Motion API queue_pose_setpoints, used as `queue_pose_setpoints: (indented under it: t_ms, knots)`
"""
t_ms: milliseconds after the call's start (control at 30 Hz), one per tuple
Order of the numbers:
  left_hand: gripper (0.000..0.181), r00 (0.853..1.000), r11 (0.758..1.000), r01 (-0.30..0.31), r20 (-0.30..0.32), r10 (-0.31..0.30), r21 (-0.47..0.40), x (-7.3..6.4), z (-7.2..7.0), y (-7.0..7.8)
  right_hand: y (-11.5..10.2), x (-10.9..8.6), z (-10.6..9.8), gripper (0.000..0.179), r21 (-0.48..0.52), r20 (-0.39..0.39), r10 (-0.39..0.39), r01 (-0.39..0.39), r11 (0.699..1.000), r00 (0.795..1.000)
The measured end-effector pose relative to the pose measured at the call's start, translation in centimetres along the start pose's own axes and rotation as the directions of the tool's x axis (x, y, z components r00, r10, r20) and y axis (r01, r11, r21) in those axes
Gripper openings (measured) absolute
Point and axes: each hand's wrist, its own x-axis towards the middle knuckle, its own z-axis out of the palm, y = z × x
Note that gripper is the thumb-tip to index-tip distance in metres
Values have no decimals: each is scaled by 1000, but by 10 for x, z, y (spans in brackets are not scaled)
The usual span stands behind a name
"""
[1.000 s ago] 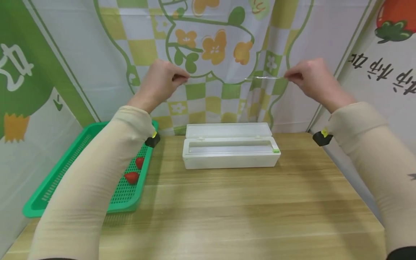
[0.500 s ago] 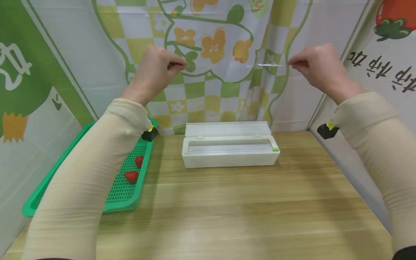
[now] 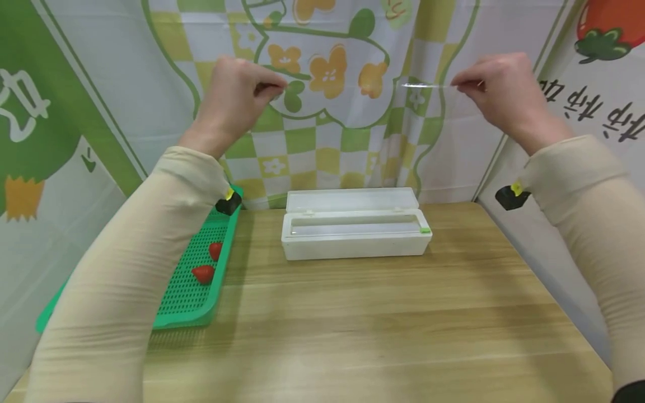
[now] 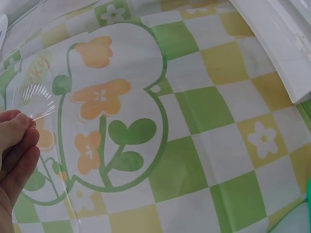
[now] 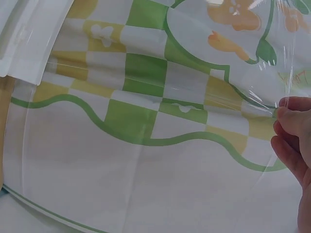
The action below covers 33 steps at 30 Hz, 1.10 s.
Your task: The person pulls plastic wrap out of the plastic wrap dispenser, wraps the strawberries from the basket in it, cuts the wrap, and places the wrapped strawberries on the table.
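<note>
Clear plastic wrap [image 3: 419,85] is stretched in the air between the two hands, its upper edge catching the light. My left hand [image 3: 242,95] pinches one corner between thumb and fingertips; creases fan out from that pinch in the left wrist view, beside the hand [image 4: 17,150]. At the other corner my right hand [image 3: 504,92] pinches the film, which wrinkles near the fingertips of the hand [image 5: 294,131] in the right wrist view. Below, on the table, stands a white wrap dispenser box [image 3: 356,246] with its lid [image 3: 353,200] raised. The film's lower extent is too transparent to trace.
A green plastic basket [image 3: 214,302] sits at the table's left, partly behind the left sleeve. Two red strawberries [image 3: 204,274] lie in it. The wooden table [image 3: 373,324] extends toward me. A patterned curtain [image 3: 302,140] hangs behind the box.
Both hands have risen and moved slightly apart, lifting the plastic wrap higher above the box. The box and strawberries have stayed where they were.
</note>
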Motion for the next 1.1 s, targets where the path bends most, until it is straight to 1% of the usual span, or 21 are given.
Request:
queue_pose_setpoints:
  t_ms: [333, 433, 567, 633, 733, 867, 933, 1000, 1100]
  knots:
    - [16, 996, 998, -49, -69, 51, 25, -2, -5, 0, -3, 0, -6, 24, 2, -18, 3, -3, 1000, 1000]
    - [16, 996, 998, -50, -72, 52, 32, -4, -7, 0, -5, 0, -7, 24, 7, -25, 6, -5, 1000, 1000]
    - [16, 996, 998, -55, -71, 58, 37, -8, -11, 0, -6, -2, -9, 24, 19, -52, -15, 16, 1000, 999]
    - [16, 994, 997, -75, -76, 78, 35, -11, -13, 2, -5, -4, -10, 23, 24, -72, -24, 26, 999, 997]
    - [16, 990, 992, -114, -78, 118, 55, -15, -15, 4, -4, -9, -12, 20, 31, -112, -49, 53, 998, 992]
    - [15, 979, 982, -177, -85, 183, 65, -22, -20, 7, 0, -15, -13, 17, 65, -181, -112, 125, 990, 977]
    - [15, 974, 977, -206, -88, 210, 55, -25, -22, 8, 2, -18, -14, 16, 80, -206, -139, 158, 984, 969]
    - [14, 970, 974, -225, -86, 228, 39, -29, -24, 10, 3, -22, -15, 14, 102, -215, -142, 167, 981, 966]
    - [14, 963, 967, -255, -85, 256, 16, -34, -27, 14, 1, -28, -19, 13, 125, -209, -121, 149, 981, 970]
